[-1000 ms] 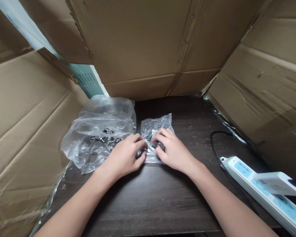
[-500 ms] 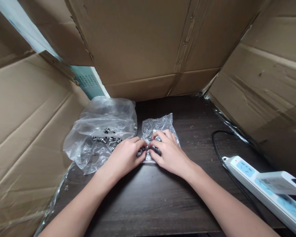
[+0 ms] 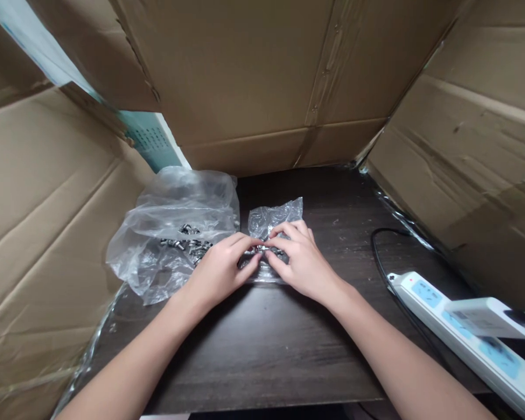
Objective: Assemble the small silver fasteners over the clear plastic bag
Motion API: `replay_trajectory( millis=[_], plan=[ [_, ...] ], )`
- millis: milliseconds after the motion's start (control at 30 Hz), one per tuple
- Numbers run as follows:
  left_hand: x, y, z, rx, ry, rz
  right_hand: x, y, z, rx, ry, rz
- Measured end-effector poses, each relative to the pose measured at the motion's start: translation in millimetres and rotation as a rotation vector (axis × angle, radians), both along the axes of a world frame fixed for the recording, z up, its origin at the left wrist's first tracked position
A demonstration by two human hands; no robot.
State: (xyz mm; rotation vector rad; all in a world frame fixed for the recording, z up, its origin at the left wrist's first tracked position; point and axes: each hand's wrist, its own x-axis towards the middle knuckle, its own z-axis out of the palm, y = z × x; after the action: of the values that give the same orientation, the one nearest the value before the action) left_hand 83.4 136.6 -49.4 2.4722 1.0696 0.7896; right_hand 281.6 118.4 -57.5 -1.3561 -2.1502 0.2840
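My left hand point(image 3: 221, 259) and my right hand point(image 3: 300, 256) meet fingertip to fingertip over a small clear plastic bag point(image 3: 273, 216) lying on the dark table. Shiny small metal parts point(image 3: 262, 248) show between the two sets of fingertips. Thumb and fingers of each hand are curled in around them; exactly which part each one grips is partly hidden. To the left, touching distance from my left hand, lies a larger clear plastic bag point(image 3: 188, 198) with several loose metal bolts point(image 3: 192, 245) in it.
Cardboard walls point(image 3: 245, 70) stand at the back, left and right of the dark wooden table point(image 3: 262, 350). A white power strip point(image 3: 464, 338) with a white plug-in adapter point(image 3: 492, 318) lies at the right, beside a black cable point(image 3: 374, 251).
The fingers of both hands have shifted slightly over the small bag, and more of the metal parts shows between them. The whole view has moved a little.
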Motion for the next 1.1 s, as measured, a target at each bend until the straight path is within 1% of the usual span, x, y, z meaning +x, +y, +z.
replay_trajectory(
  millis=[167, 300, 467, 633, 767, 933, 1100],
  plan=[
    [0, 0, -3.3, -0.016, 0.002, 0.040, 13, 6, 3.1, 0.043, -0.062, -0.063],
    [2, -2, -3.5, -0.016, 0.086, 0.070, 29, 13, 2.6, 0.044, -0.165, -0.139],
    [7, -3, -5.7, 0.025, 0.161, 0.120, 34, 15, 1.0, 0.004, -0.244, -0.142],
    [11, -2, -7.3, 0.039, 0.173, 0.176, 26, 14, 2.5, 0.036, -0.184, -0.150],
    [10, -2, -7.2, 0.027, 0.183, 0.178, 9, 15, 0.3, 0.017, -0.117, -0.113],
    [9, -3, -8.0, 0.027, 0.187, 0.177, -11, 18, -4.7, -0.012, -0.149, -0.170],
    [9, -2, -8.8, 0.028, 0.175, 0.185, -17, 19, -5.3, -0.007, -0.163, -0.182]
  ],
)
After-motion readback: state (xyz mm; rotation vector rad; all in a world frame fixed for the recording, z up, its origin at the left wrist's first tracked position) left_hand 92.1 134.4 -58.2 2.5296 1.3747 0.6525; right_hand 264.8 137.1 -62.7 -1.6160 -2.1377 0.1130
